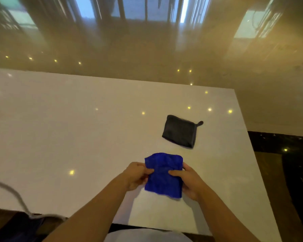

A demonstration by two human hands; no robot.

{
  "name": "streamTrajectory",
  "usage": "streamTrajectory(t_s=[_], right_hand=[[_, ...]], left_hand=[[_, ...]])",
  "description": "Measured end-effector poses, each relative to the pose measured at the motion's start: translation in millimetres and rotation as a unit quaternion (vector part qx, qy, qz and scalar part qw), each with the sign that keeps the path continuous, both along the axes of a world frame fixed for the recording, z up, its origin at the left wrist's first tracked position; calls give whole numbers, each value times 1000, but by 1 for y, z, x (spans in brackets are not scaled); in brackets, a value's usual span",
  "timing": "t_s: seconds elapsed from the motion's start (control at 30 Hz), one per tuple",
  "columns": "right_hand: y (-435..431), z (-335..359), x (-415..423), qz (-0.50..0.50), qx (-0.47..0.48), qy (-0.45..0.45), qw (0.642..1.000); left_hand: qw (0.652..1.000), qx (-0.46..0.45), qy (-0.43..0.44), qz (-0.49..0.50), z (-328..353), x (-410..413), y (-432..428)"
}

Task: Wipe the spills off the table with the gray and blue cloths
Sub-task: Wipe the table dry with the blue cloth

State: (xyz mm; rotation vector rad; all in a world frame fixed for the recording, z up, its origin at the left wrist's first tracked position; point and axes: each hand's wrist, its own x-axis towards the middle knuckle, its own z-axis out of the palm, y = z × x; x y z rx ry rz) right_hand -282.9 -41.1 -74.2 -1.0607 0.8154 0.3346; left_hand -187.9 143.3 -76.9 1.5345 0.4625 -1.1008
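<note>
Blue cloth (163, 177), folded into a rough rectangle, sits between both our hands above the near-right part of the glossy white tabletop (77, 137). We grip it w/ the left hand (136, 175) on its left edge, thumb pressed on top and fingers curled under; the right hand (187, 180) pinches the right edge the same way, thumb lying across the fabric. Both hands are closed on the cloth, forearms bare and reaching in from the bottom of the frame. The cloth's lower edge hangs close to the tabletop; we can't tell whether it touches the surface.

Gray cloth (180, 131), also folded to a compact square w/ a small loop tab poking out at its far-right corner, lies flat on the tabletop beyond the blue one and a bit to the right, apart from it and near the tabletop's right edge. Neither hand touches it.

Small yellow light reflections dot the tabletop; no spill is clear to us on the shiny surface. A pale cable (12, 193) curves across the near-left corner. Polished beige floor (147, 55) stretches past the far edge, mirroring windows, w/ dark tile at right.
</note>
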Motion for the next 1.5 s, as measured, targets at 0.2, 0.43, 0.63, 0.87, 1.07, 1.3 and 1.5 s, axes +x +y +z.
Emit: streamTrajectory(t_s=[0.2,0.43,0.63,0.87,1.07,1.3,1.5], right_hand=[[48,11,37,36,77,-41,996],[118,32,82,61,-57,-113,990],[179,50,125,12,-108,-158,982],[237,17,167,82,-360,3,929],[286,-45,186,383,-645,-113,652],[276,-100,351,394,-706,-123,576],[298,-99,339,378,-701,-127,591]], left_hand=[[987,-115,-58,96,22,-5,59],[948,-40,-274,158,34,18,115],[941,-83,-246,217,38,84,169],[950,131,-271,83,-5,161,243],[769,474,-364,-226,-67,145,357],[741,497,-386,-236,-99,146,372],[737,505,-380,-238,-97,147,370]])
